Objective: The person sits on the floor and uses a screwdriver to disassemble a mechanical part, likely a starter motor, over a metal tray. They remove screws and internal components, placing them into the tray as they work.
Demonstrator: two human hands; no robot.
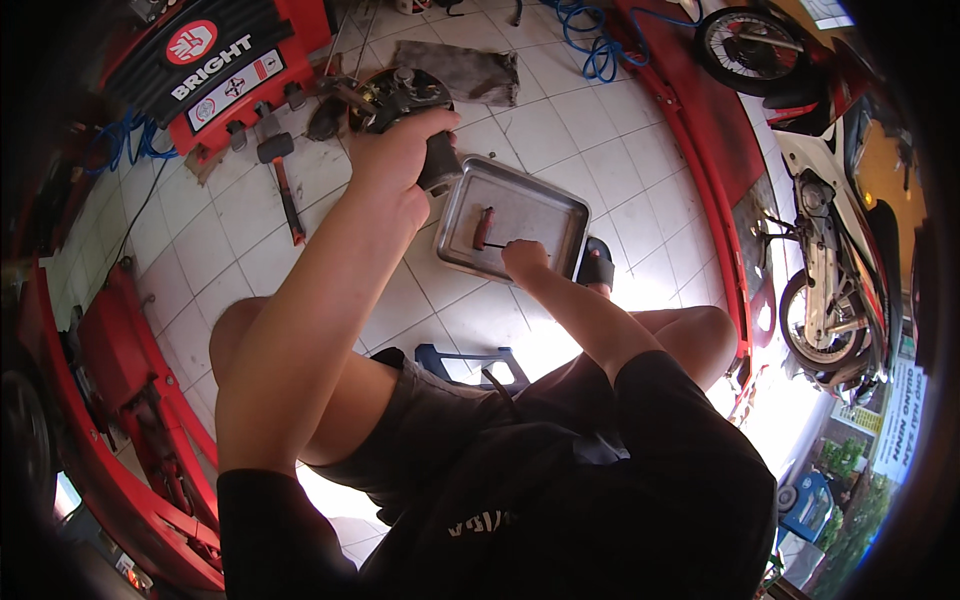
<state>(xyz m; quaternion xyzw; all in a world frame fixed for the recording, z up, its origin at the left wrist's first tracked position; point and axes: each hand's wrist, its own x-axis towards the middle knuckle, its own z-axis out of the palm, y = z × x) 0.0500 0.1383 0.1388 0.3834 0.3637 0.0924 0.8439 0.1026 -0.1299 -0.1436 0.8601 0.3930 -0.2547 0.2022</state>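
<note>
My left hand (pixel 400 150), at the upper middle, is closed on a dark metal mechanical assembly (pixel 408 97) with a cylindrical body; its far side is partly hidden by my fingers. My right hand (pixel 525 258) is closed around the thin shaft of a red-handled T-shaped tool (pixel 485 228), over a steel tray (pixel 453 250). The handle lies over the tray's left half, pointing away from my fist. A rubber mallet (pixel 289 205) with a red and black handle lies on the floor left of my forearm.
Red machinery (pixel 200 130) stands upper left and a red lift frame (pixel 120 390) at left. A dirty mat (pixel 470 80) and blue hoses (pixel 590 40) lie on the tiles (pixel 550 140). A motorbike (pixel 815 260) stands right. My sandalled foot (pixel 596 262) is beside the tray, a low stool (pixel 440 360) below me.
</note>
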